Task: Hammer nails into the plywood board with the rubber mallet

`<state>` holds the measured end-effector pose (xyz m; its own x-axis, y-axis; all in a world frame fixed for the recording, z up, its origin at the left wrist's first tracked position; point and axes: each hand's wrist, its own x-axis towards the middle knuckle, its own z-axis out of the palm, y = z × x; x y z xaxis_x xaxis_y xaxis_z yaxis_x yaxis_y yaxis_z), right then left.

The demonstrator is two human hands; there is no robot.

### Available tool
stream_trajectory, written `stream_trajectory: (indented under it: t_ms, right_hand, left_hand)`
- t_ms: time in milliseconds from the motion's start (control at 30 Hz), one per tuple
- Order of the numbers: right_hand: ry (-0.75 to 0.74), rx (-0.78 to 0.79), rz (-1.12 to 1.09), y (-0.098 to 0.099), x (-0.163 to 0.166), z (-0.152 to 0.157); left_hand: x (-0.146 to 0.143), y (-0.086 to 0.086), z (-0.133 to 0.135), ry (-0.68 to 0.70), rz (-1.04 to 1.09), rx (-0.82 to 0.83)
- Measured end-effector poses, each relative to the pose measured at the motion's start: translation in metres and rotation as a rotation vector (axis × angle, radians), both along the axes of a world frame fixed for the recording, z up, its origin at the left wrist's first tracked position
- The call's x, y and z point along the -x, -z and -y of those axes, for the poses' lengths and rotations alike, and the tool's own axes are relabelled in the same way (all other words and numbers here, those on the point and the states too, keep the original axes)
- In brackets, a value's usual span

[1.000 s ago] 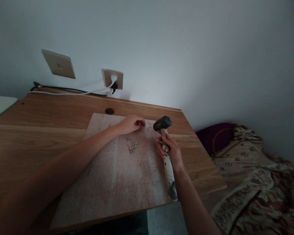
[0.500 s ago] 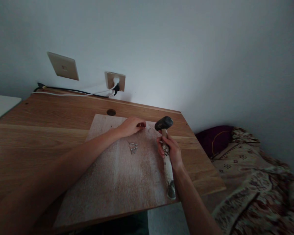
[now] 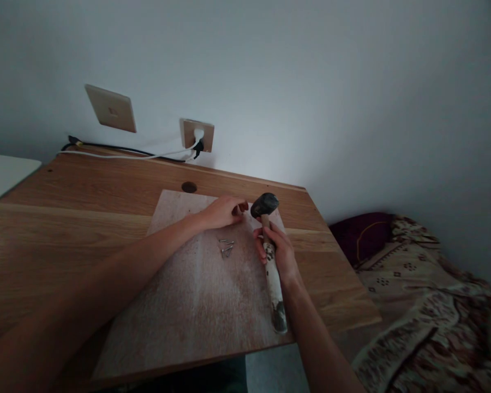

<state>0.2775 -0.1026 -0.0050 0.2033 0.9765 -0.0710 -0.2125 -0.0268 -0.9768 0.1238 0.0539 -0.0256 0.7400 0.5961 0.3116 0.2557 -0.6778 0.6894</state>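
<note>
- The left hand [image 3: 223, 212] rested on the far part of a pale board [image 3: 196, 305], palm down, with the fingers curled.
- Its thumb and forefinger were drawn close together beside the hammer head; whether they pinched anything was too small to tell.
- The right hand [image 3: 278, 252] was wrapped fully around the upper handle of a hammer [image 3: 274, 286], fingers closed tight.
- The hammer's dark head pointed away from the person, just right of the left fingertips, above the far right part of the board. Its pale, stained handle ran back towards the board's near edge.
- A few loose nails [image 3: 226, 248] lay on the board between the two hands.
- The board lay flat on a wooden desk [image 3: 65, 218], against its right side.
- On the wall beyond the desk was a socket [image 3: 197, 135] with cables [image 3: 118, 153] trailing left along the desk's far edge.
- A patterned blanket [image 3: 425, 295] lay to the right of the desk.
</note>
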Motion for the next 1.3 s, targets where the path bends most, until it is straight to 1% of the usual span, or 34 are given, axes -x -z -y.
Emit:
stream_trajectory:
  t_ms: [200,367,433,533,600,633,700,767,867,967,1067,1167,1233,1300]
  right_hand:
    - [-0.087,0.011,0.000,-0.008,0.009,0.001]
    - [-0.092,0.011,0.000,-0.005,0.007,0.000]
    - [-0.102,0.003,0.005,-0.005,0.005,0.001]
    - [-0.123,0.017,0.014,-0.006,0.005,0.001]
    - [-0.132,0.029,0.011,-0.007,0.007,0.002]
    - [-0.138,0.033,0.008,-0.008,0.009,0.002]
    - [-0.149,0.041,0.000,-0.008,0.010,0.002]
    - [-0.143,0.048,-0.010,-0.007,0.010,0.002]
    - [-0.124,0.054,-0.010,-0.005,0.007,0.002]
    - [-0.137,0.047,-0.003,-0.004,0.004,0.002]
    - [-0.119,0.030,-0.009,-0.004,0.002,0.001]
    - [-0.043,0.006,-0.036,-0.003,0.002,0.001]
    - [-0.017,0.001,-0.041,-0.003,0.003,0.001]
    - [-0.022,0.007,-0.037,-0.003,0.003,0.001]
  left_hand:
    - [0.000,0.001,-0.001,-0.018,0.020,0.082]
    - [-0.001,0.003,0.001,-0.015,0.023,0.105]
    - [0.000,-0.001,0.000,-0.007,0.003,0.094]
    - [0.010,-0.017,-0.004,0.005,-0.089,0.005]
    - [0.021,-0.033,-0.008,0.066,-0.196,-0.047]
    - [0.027,-0.041,-0.008,0.135,-0.261,-0.039]
    - [0.035,-0.055,-0.006,0.282,-0.386,0.031]
    - [0.039,-0.062,0.000,0.346,-0.487,0.075]
    - [0.037,-0.064,0.012,0.323,-0.568,0.053]
    - [0.034,-0.061,0.015,0.316,-0.577,0.042]
    - [0.036,-0.060,0.006,0.238,-0.495,-0.005]
    - [0.037,-0.058,-0.004,0.145,-0.381,-0.065]
    - [0.037,-0.055,-0.008,0.141,-0.343,-0.096]
    - [0.036,-0.052,-0.008,0.146,-0.352,-0.142]
